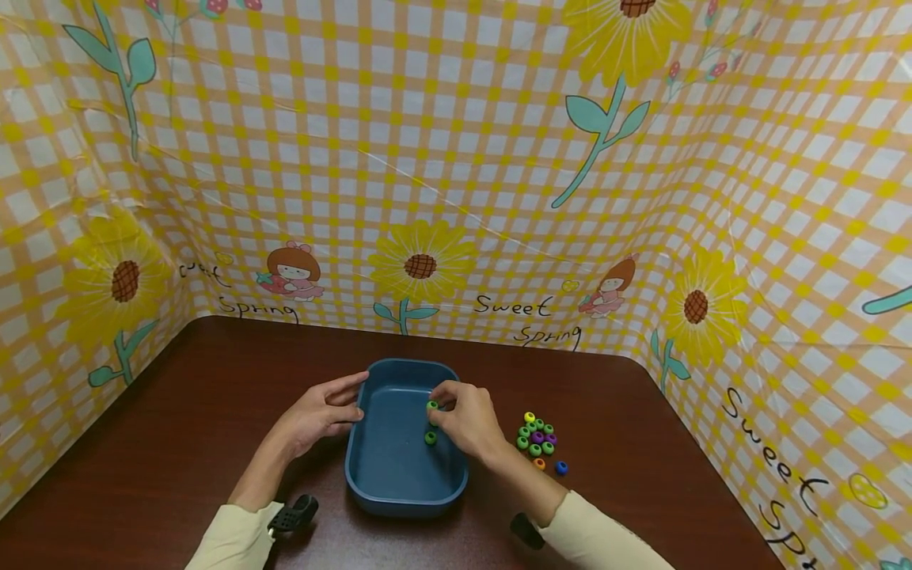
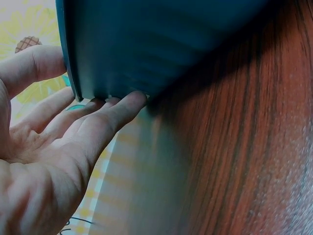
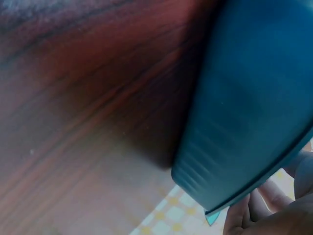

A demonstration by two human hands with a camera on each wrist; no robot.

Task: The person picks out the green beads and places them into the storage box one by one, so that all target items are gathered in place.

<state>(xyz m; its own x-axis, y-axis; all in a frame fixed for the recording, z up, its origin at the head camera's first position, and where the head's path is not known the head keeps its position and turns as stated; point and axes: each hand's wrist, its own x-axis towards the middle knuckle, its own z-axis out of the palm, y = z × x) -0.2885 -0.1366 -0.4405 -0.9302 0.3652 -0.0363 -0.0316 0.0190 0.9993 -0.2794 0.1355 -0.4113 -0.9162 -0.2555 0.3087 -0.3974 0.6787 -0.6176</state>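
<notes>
A blue tray (image 1: 406, 501) stands on the brown table. My left hand (image 1: 317, 416) rests against its left side, fingers fairly straight; the left wrist view shows the fingers (image 2: 129, 104) touching the tray's wall (image 2: 146, 44). Over the tray's right part, my right hand (image 1: 466, 418) pinches a green bead (image 1: 432, 405) between thumb and fingers. Just below it, another green bead (image 1: 431, 438) is inside the tray. In the right wrist view, the right hand (image 3: 276, 213) is partly hidden behind the tray's wall (image 3: 244, 107).
Right of the tray lies a loose group of green beads (image 1: 522, 443) with purple ones (image 1: 537, 437), a yellow bead (image 1: 530, 417), an orange bead (image 1: 539, 465) and a blue bead (image 1: 562, 469). A checked cloth (image 1: 484, 237) with sunflowers stands around the table (image 1: 606, 507).
</notes>
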